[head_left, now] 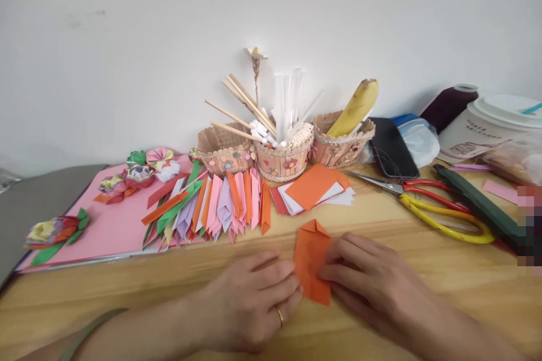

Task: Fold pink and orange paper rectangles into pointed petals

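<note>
A piece of orange paper [312, 259] rests on the wooden table in front of me, its top corners folded in to a blunt point. My left hand [254, 296], with a gold ring, has its curled fingertips at the paper's left edge. On the opposite side, my right hand [372, 282] is closed with its fingertips pressing the right edge. Both thumbs are mostly hidden. Behind the paper lies a small stack of orange, white and red paper slips [313, 187]. A row of folded strips in several colours [224, 203] is set out to its left.
Three decorated baskets stand against the wall: a left one [224, 158], a middle one [282, 162] with straws and cotton swabs, and a right one with a banana [355, 107]. Scissors [444, 208], a phone [393, 146] and a lidded cup [486, 124] sit right. Paper flowers [139, 175] lie left on pink sheets [110, 225].
</note>
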A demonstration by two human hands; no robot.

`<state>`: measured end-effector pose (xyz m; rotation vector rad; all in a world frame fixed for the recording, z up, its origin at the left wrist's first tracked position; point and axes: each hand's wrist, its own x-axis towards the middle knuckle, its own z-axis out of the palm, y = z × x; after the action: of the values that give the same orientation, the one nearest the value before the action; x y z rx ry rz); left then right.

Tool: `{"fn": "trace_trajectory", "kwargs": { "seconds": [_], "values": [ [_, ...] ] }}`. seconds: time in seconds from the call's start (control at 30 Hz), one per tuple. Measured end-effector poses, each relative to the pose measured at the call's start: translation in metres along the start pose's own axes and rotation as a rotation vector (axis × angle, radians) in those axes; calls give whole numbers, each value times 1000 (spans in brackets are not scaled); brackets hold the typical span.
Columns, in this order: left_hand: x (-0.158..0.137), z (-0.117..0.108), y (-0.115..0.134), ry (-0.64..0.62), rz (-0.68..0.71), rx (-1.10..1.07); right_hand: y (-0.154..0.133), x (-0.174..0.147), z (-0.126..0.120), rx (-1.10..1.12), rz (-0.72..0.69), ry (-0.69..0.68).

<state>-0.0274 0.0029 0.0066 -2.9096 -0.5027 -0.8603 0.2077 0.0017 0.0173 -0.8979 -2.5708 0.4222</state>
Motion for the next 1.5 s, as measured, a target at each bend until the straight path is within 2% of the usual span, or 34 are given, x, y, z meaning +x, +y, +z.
{"fn": "trace_trajectory", "kwargs": {
  "seconds": [0.1,0.27,0.4,0.57,0.9,1.3,1.5],
  "values": [
    [-3,2,2,-63,0,4,0,0,-7,-28,-57,-48],
    [-5,4,4,-77,-21,16,0,1,-10,-34,-112,-111],
    [-3,2,5,-38,-53,-1,-1,0,-6,20,-61,-120],
    [1,-5,4,-85,33,-13,-7,4,-6,79,-2,-111],
    [0,-1,12,-85,1,-37,-17,6,12,92,187,28],
    [3,-4,13,-130,-25,-25,-17,6,15,60,226,56],
    [5,-1,14,-251,-60,34,-19,6,12,53,218,47]
  ]
}}
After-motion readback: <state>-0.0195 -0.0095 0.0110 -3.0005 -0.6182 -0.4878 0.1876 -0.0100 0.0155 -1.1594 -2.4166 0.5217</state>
